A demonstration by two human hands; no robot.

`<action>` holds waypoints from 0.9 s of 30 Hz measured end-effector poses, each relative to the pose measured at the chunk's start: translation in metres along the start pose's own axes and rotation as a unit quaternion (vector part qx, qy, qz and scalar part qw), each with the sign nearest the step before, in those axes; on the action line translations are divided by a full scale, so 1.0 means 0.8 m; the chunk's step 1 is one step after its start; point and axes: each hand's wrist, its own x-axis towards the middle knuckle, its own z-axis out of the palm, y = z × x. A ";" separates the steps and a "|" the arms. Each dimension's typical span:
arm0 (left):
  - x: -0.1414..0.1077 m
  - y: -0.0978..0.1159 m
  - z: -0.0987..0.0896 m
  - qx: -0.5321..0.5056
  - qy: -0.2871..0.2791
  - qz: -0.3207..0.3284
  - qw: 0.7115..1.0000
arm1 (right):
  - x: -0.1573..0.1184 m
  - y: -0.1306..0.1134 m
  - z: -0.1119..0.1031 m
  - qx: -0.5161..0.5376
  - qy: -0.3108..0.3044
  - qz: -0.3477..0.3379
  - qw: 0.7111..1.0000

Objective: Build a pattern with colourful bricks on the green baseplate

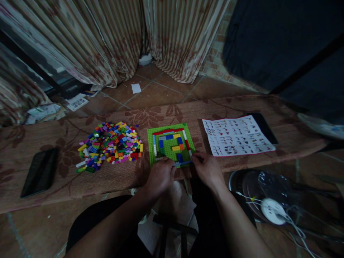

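Note:
A green baseplate [168, 146] lies on the cloth-covered bench, with rows of red, white, blue, yellow and orange bricks fixed on it. My left hand [162, 172] is at the plate's near edge, fingers curled over the bricks there; what its fingertips hold is hidden. At the near right corner, my right hand [205, 166] has its fingers pinched together against the plate's edge, and anything between them is too small to make out. A pile of loose colourful bricks [114, 143] lies to the left of the plate.
A printed sheet [236, 136] lies right of the plate, partly over a dark flat object [264, 127]. A black phone [39, 172] rests at the far left of the bench [67, 182]. Below the right side are a white round device [273, 211] and cables.

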 end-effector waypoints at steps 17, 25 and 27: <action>0.001 0.001 0.000 0.001 0.005 -0.004 1.000 | 0.000 0.001 -0.001 0.005 -0.004 -0.008 1.000; -0.001 -0.003 0.000 0.002 0.010 -0.014 1.000 | 0.001 0.003 0.001 0.008 -0.013 -0.001 1.000; -0.001 -0.002 -0.002 0.002 0.006 -0.013 1.000 | 0.001 0.004 0.001 0.008 -0.014 -0.001 1.000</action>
